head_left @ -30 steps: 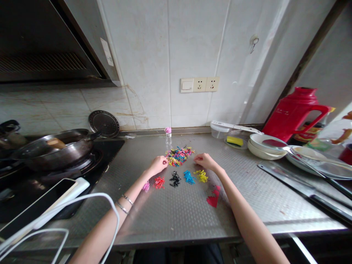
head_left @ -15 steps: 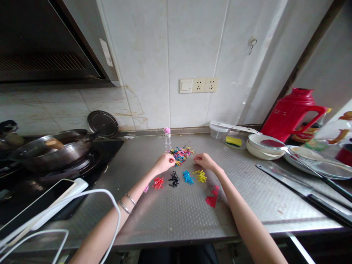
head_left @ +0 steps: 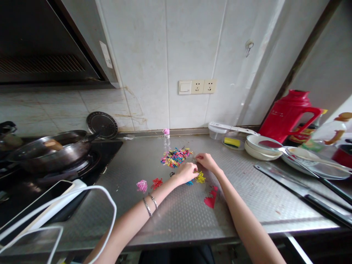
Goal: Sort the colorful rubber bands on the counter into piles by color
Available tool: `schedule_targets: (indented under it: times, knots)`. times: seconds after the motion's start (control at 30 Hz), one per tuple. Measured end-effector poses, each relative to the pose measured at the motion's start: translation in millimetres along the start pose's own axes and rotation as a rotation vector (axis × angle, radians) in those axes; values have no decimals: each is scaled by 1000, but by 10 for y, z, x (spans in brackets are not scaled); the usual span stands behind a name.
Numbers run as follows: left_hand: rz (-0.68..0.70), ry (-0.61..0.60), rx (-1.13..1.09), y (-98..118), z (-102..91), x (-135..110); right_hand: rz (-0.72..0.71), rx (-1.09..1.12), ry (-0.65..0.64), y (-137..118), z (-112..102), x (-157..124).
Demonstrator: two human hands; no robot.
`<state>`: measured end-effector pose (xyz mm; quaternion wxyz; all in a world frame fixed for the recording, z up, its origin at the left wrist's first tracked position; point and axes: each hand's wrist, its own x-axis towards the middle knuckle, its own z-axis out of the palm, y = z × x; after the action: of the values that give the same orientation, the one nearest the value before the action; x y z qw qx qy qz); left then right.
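A mixed heap of small coloured rubber bands (head_left: 176, 157) lies on the steel counter. In front of it are separate piles: pink rubber bands (head_left: 142, 186), red rubber bands (head_left: 157, 183), blue rubber bands (head_left: 189, 182) and yellow rubber bands (head_left: 201, 178). My left hand (head_left: 187, 173) is over the blue pile, its pinched fingertips at the edge of the yellow one; what they hold is too small to tell. My left forearm covers most of the black rubber bands (head_left: 172, 174). My right hand (head_left: 206, 161) rests right of the heap, fingers closed, contents hidden.
A torn red piece (head_left: 211, 198) lies near my right forearm. Bowls (head_left: 261, 148), a cleaver (head_left: 283, 181) and a red thermos (head_left: 287, 115) stand or lie at right. Left are a pan (head_left: 55, 150) on the stove and a white cable (head_left: 110, 209). A small pink-capped bottle (head_left: 166, 134) stands behind.
My left hand has moved right and toward me, from the mixed heap to the yellow pile. Its forearm now uncovers the pink pile and hides most of the black one. My right hand has barely moved.
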<state>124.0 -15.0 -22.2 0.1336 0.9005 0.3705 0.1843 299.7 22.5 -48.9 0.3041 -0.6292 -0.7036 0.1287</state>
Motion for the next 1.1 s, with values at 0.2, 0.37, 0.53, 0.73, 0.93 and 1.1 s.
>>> schedule_targets:
  times: [0.2,0.37,0.53,0.73,0.93,1.1]
  knots:
    - [-98,107,-120,-357,-226,-79,25,-37,34,-34,-22,-17]
    - [-151,181,-260,-924,-493,-222,24,-102,64,-75,7,94]
    - [-289,246,-358,-1320,-635,-348,60,-185,41,-95,45,282]
    - [-363,286,-390,-1472,-686,-418,-4,-239,-48,-84,111,438]
    - [-376,299,-404,-1534,-674,-456,-43,-268,-68,-83,135,490]
    - [-386,285,-424,-1506,-675,-505,-35,-229,-39,-91,105,478]
